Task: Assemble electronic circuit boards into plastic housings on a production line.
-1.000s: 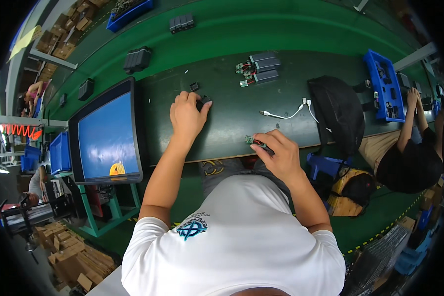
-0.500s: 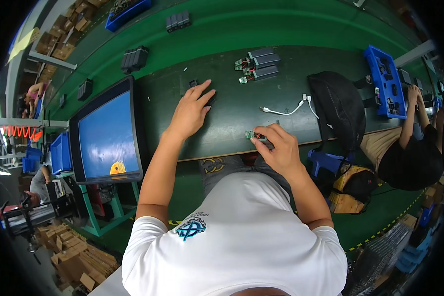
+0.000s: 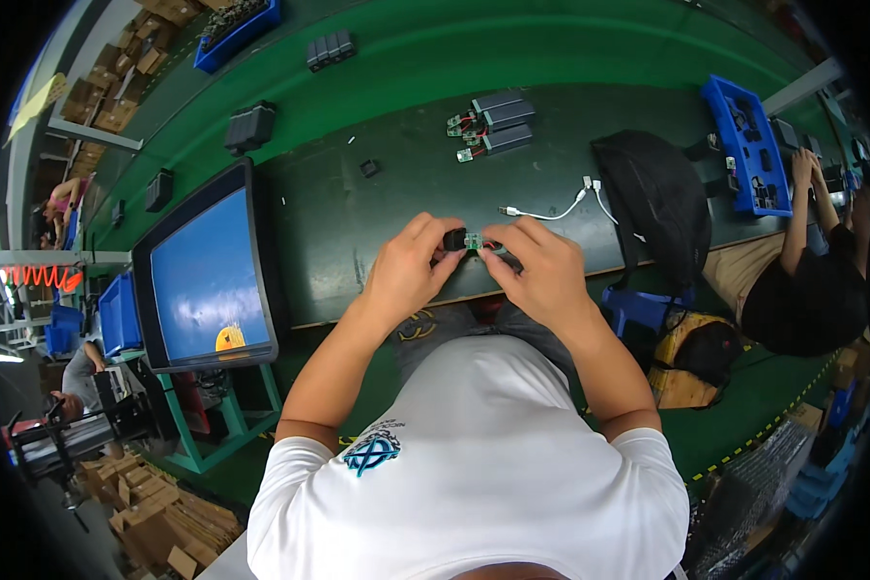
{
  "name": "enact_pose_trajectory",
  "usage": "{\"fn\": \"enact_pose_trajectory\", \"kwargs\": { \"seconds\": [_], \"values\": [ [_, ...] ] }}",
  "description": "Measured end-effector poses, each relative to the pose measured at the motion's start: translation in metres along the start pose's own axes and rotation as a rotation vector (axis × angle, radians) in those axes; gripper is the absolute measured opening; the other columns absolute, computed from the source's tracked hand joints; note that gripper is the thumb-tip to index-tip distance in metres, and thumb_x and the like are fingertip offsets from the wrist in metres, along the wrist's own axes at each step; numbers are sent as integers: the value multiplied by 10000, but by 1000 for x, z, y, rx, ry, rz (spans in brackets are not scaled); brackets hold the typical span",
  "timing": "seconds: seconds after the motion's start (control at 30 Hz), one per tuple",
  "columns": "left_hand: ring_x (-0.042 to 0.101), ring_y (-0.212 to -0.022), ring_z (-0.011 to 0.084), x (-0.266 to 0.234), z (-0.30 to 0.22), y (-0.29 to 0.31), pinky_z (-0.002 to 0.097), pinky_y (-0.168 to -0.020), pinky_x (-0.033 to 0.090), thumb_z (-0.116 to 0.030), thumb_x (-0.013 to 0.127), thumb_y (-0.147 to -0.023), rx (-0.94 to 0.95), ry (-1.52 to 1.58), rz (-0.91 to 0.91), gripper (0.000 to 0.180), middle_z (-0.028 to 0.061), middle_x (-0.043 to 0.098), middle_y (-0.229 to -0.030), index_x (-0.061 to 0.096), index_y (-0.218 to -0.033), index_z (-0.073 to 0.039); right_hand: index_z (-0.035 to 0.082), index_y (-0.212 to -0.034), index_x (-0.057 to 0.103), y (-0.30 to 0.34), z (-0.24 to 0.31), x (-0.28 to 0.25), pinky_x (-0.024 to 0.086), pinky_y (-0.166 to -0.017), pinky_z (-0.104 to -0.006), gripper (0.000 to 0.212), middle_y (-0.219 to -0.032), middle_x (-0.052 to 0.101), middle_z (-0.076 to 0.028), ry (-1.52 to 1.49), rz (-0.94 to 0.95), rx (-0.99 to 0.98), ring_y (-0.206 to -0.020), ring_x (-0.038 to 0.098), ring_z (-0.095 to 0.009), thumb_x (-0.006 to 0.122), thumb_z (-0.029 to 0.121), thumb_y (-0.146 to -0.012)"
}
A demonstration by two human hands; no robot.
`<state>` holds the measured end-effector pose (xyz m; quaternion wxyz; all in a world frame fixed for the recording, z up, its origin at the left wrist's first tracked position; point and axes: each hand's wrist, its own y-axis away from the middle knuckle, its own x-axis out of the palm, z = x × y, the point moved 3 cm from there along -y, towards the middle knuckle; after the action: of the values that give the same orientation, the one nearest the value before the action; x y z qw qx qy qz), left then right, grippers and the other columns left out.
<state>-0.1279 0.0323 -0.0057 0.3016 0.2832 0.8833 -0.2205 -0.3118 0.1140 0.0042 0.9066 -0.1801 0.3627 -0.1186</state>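
Both hands (image 3: 406,275) closer, black piece (image 3: 453,240) lifted

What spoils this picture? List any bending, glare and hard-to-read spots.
Head view: fisheye distortion bows the edges of the dark green bench, and the corners fall to black; head view: the pale patch on the screen may be glare or displayed image, I cannot tell; head view: the small green circuit board is too small for fine detail.

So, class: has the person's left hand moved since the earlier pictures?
Yes. Judged against the monitor, the left hand has shifted rightward, away from it, and closer to the person's body, near the right hand.
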Motion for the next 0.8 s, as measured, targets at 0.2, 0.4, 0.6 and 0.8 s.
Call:
{"fn": "enact_pose_trajectory", "kwargs": {
  "seconds": [0.2, 0.4, 0.6, 0.8],
  "values": [
    [672, -760, 209, 10, -6, 4, 322, -712, 581, -15, 823, -853, 30, -9, 35, 390, 89, 653, -917, 715, -1227, -43, 117, -1054, 747, 0, 1, 2, 546, -592, -389, 201, -866, 670, -42, 148, 91, -31, -673, 704, -257, 802, 141, -863],
    [687, -828, 222, 12, 2, 10, 336, -760, 578, -39, 816, -878, -61, 291, 65, 386, 108, 681, -975, 711, -1249, -46, 64, -1098, 732, 4, -3, -1, 546, -615, -383, 231, -910, 696, -87, -146, 118, -13, -730, 710, -286, 797, 112, -881],
    [636, -867, 169, 10, 0, 14, 314, -836, 559, 3, 807, -885, -24, 356, 112, 408, 71, 672, -979, 711, -1281, -22, 33, -1109, 725, 4, 4, -8, 554, -645, -368, 254, -920, 712, -117, -226, 154, 5, -759, 701, -292, 805, 79, -872],
    [623, -860, 165, 9, 3, 13, 308, -826, 555, -2, 811, -890, -45, 398, 95, 442, 70, 656, -948, 709, -1319, -17, 22, -1084, 726, 5, 2, -8, 544, -626, -356, 250, -910, 713, -113, -245, 78, -13, -734, 693, -268, 818, 64, -855]
  ]
}}
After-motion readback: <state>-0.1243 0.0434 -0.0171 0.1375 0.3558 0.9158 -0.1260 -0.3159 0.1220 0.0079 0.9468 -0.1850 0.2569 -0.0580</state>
